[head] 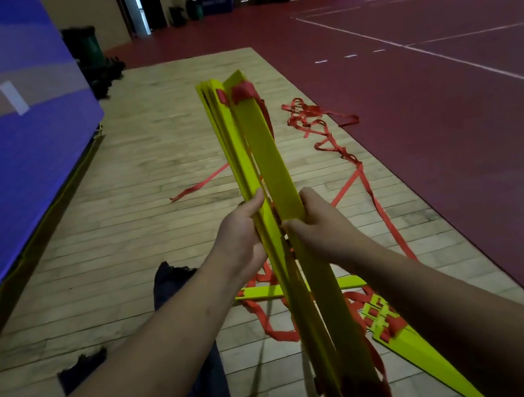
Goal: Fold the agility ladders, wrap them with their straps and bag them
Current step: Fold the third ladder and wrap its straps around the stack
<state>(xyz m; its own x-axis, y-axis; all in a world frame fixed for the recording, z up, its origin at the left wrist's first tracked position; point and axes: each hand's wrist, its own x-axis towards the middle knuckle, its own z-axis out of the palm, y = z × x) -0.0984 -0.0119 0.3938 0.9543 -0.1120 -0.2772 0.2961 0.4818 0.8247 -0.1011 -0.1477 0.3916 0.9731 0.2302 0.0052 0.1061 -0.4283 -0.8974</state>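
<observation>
A stack of yellow ladder rungs (pixel 264 149) joined by red straps stands on end in front of me, tilted away. My left hand (pixel 242 236) grips the left side of the stack at mid height, thumb along its edge. My right hand (pixel 320 223) holds the nearest rung on the right side, fingers curled round it. Loose red strap (pixel 330 138) trails from the stack across the wooden floor. A single yellow rung (pixel 262 292) lies flat behind the stack. A second folded ladder (pixel 413 346) lies on the floor at lower right. A dark bag (pixel 170 283) lies at lower left.
I am over a strip of pale wooden floor (pixel 147 183), with red court floor (pixel 447 115) to the right. A blue banner wall (pixel 1 138) runs along the left. Dark cloth pieces (pixel 80 365) lie near my left forearm. Green bins (pixel 86 47) stand at the far end.
</observation>
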